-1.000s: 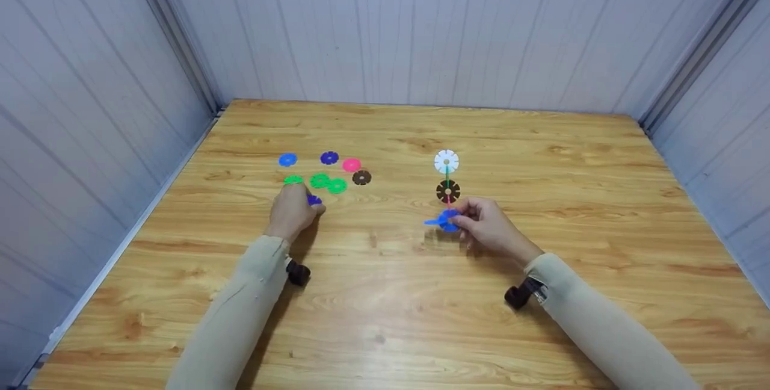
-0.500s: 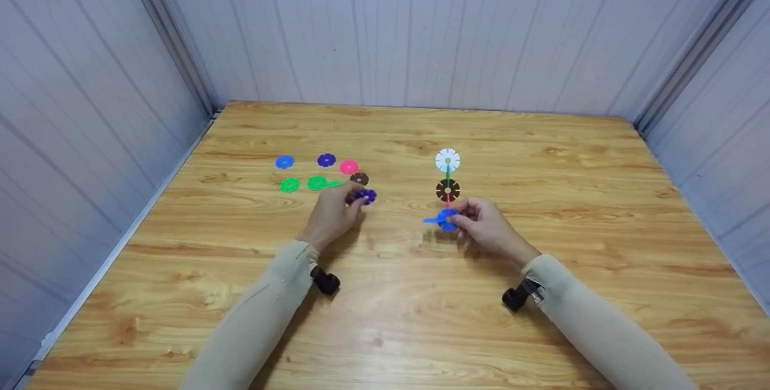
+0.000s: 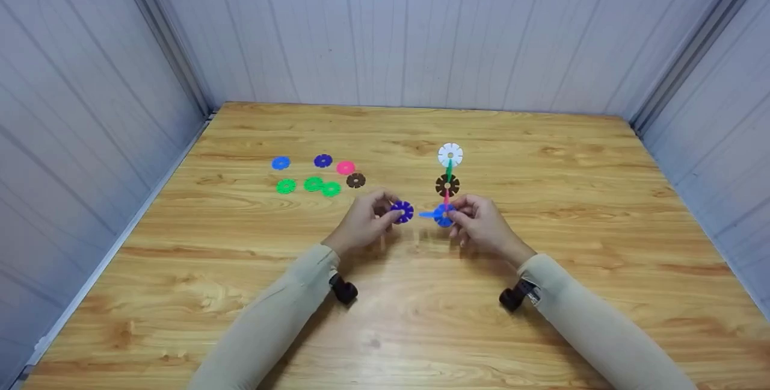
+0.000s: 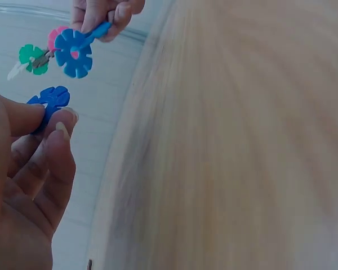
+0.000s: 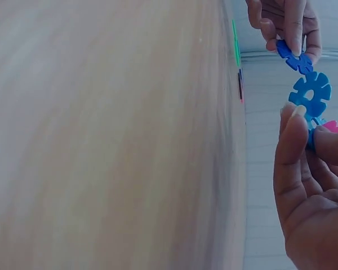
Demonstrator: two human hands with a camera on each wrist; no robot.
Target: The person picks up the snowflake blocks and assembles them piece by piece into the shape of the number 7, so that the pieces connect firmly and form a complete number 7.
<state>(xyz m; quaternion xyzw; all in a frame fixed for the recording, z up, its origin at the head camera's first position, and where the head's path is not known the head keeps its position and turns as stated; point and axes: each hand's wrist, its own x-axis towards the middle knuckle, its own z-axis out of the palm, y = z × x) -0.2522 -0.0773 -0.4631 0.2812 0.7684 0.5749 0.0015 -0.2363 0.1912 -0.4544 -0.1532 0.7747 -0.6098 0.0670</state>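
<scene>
My left hand (image 3: 363, 221) pinches a dark blue notched plastic disc (image 3: 405, 212) between thumb and fingers. My right hand (image 3: 486, 221) pinches a lighter blue disc (image 4: 74, 56) at the near end of a chain of slotted discs. From it an edge-on blue disc (image 3: 426, 214) juts left, a short gap from the dark blue one. Away from my right hand the chain runs through an edge-on pink disc (image 3: 446, 198), a brown disc (image 3: 447, 185), an edge-on green disc (image 3: 449, 171) and a white disc (image 3: 450, 155). Fingers partly cover both held discs.
Loose discs lie on the wooden table (image 3: 385, 330), left of the chain: a blue disc (image 3: 281, 163), a dark blue one, a pink disc (image 3: 345, 168), a brown disc (image 3: 356, 180) and three green ones, including a green disc (image 3: 286, 186). Panel walls (image 3: 385, 35) stand behind and at both sides.
My left hand has carried the dark blue disc from the loose discs rightward, close to the chain. My right hand stays almost in place, still pinching the chain's blue disc.
</scene>
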